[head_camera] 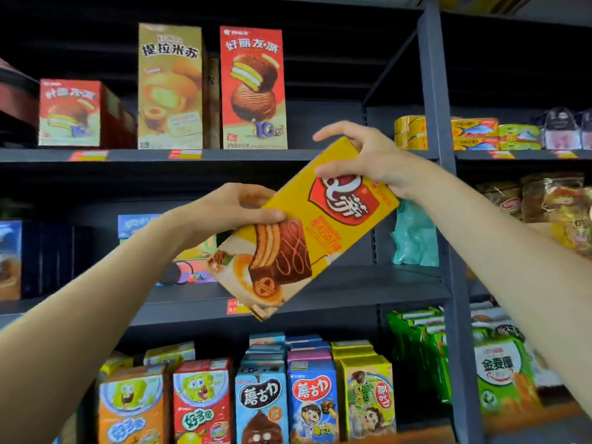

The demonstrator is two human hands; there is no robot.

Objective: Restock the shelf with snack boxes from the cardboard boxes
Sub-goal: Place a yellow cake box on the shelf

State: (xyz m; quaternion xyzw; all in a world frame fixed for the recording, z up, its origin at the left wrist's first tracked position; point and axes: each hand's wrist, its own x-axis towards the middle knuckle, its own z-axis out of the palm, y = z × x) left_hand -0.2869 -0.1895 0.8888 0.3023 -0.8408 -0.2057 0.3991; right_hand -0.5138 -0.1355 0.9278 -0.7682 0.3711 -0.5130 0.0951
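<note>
Head view: both hands' fingers [256, 216] grip a tilted yellow snack box [307, 232] before the shelf [320, 154].

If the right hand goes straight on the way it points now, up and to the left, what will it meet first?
Probably the tall red snack box on the upper shelf. The right hand, gripping the yellow box, points toward it, but depth is unclear, so it may pass through free space first.

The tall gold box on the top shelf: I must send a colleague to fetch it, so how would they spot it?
On the top shelf of the dark metal rack, three boxes stand left of the bare stretch. The gold box stands upright in the middle, between a low red box and a tall red box; it alone is gold.
</note>
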